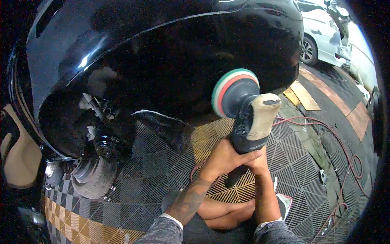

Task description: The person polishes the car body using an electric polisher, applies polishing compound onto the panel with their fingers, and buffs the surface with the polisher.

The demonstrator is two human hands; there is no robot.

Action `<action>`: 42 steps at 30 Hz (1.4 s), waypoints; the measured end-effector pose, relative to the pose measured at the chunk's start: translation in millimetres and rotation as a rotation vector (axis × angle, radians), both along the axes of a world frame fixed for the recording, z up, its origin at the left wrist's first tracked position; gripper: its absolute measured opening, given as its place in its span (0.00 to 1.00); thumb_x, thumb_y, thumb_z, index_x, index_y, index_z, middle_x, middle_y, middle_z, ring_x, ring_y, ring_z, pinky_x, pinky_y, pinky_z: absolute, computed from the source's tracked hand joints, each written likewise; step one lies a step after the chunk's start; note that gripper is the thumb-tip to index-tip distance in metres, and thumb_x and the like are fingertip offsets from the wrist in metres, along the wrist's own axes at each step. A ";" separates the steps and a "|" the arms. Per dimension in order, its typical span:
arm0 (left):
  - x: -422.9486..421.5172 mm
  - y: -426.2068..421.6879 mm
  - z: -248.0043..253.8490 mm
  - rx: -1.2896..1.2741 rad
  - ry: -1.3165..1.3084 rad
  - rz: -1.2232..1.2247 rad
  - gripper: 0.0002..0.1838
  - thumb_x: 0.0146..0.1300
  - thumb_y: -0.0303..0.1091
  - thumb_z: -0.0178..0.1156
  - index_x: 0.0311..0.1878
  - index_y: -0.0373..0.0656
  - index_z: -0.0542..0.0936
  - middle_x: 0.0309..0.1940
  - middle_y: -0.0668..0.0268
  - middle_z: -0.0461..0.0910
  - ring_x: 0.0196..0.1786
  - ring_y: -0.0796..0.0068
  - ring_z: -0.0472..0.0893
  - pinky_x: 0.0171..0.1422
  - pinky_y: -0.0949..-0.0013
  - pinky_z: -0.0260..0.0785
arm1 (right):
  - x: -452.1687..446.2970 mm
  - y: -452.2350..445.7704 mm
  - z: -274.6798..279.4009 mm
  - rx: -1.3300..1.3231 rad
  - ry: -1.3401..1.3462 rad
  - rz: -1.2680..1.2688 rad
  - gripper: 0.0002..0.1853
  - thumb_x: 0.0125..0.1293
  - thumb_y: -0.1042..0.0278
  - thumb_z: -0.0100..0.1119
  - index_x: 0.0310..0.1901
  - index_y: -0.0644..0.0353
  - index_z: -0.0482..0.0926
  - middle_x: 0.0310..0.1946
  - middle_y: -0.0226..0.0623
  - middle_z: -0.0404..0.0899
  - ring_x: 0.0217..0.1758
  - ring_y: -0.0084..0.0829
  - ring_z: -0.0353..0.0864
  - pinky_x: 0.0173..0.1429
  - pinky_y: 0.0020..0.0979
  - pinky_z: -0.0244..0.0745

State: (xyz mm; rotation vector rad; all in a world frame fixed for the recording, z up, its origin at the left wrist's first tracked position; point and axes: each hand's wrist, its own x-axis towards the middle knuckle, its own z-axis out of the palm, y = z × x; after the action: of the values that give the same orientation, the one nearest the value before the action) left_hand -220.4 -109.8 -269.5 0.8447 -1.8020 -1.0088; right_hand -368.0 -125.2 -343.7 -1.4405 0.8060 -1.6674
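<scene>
Grey sleeves (162, 231) sit closest, below the polisher (260, 122). Left hand (227, 157) and right hand (258, 162) wrap the polisher's handle, fingers clamped around it, the right's partly hidden. Above the handle, its round pad (237, 92) faces the black car (174, 61); contact is unclear. Right of the polisher, a red hose (302, 118) curls across the floor (292, 162).
</scene>
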 end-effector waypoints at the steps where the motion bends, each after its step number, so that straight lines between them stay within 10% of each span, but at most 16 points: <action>1: -2.5 12.6 18.8 0.000 -0.251 0.132 0.40 0.49 0.55 0.78 0.57 0.32 0.80 0.49 0.48 0.85 0.53 0.51 0.86 0.61 0.58 0.77 | -4.3 -3.6 -5.9 0.064 -0.097 0.045 0.38 0.39 0.63 0.80 0.55 0.68 0.77 0.48 0.38 0.84 0.49 0.30 0.82 0.56 0.35 0.79; 4: -3.2 33.8 32.9 -0.238 -0.574 0.368 0.35 0.51 0.50 0.78 0.55 0.32 0.80 0.49 0.46 0.85 0.50 0.47 0.86 0.58 0.56 0.78 | -16.4 -6.3 -4.4 0.102 -0.156 0.023 0.35 0.39 0.73 0.80 0.54 0.66 0.77 0.46 0.36 0.83 0.46 0.28 0.83 0.53 0.33 0.80; 10: -40.7 8.7 64.4 -1.117 -0.052 0.164 0.32 0.50 0.35 0.76 0.59 0.38 0.78 0.61 0.48 0.79 0.64 0.46 0.79 0.70 0.51 0.71 | -18.2 -6.9 -6.0 0.064 -0.200 0.022 0.34 0.41 0.75 0.79 0.54 0.65 0.77 0.45 0.34 0.83 0.46 0.30 0.83 0.54 0.34 0.79; 29: 9.2 -36.7 78.8 -1.000 0.368 -0.057 0.13 0.47 0.23 0.73 0.39 0.40 0.86 0.40 0.57 0.88 0.42 0.62 0.89 0.49 0.66 0.81 | 24.6 -4.2 14.4 -0.005 0.238 -0.154 0.25 0.35 0.64 0.76 0.38 0.65 0.80 0.31 0.29 0.82 0.32 0.24 0.81 0.40 0.29 0.79; 32: 26.8 -33.2 77.0 -1.072 0.428 -0.015 0.14 0.46 0.23 0.73 0.39 0.41 0.86 0.40 0.59 0.88 0.41 0.63 0.89 0.48 0.67 0.80 | 24.3 -0.4 23.7 -0.060 0.342 0.006 0.36 0.38 0.77 0.73 0.56 0.67 0.73 0.48 0.37 0.79 0.48 0.30 0.81 0.51 0.32 0.79; 39: 64.4 -19.6 88.3 -1.188 0.509 0.021 0.14 0.43 0.22 0.73 0.37 0.38 0.86 0.36 0.55 0.87 0.37 0.60 0.89 0.43 0.66 0.82 | 47.8 6.7 39.5 -0.335 0.604 -0.009 0.48 0.39 0.73 0.81 0.66 0.67 0.66 0.59 0.39 0.74 0.60 0.36 0.77 0.63 0.36 0.75; 42: 76.0 -17.0 95.1 -1.205 0.482 0.027 0.14 0.43 0.22 0.73 0.37 0.38 0.86 0.37 0.55 0.88 0.38 0.61 0.89 0.45 0.66 0.82 | 66.0 10.7 55.9 -0.373 0.552 -0.082 0.29 0.48 0.60 0.78 0.50 0.64 0.79 0.43 0.39 0.84 0.46 0.33 0.85 0.49 0.35 0.80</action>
State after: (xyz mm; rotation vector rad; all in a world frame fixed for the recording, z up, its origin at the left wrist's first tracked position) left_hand -144.4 -126.9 -174.3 -0.1288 -1.5603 0.0281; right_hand -302.0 -114.5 -287.8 -2.2124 0.8813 -1.5487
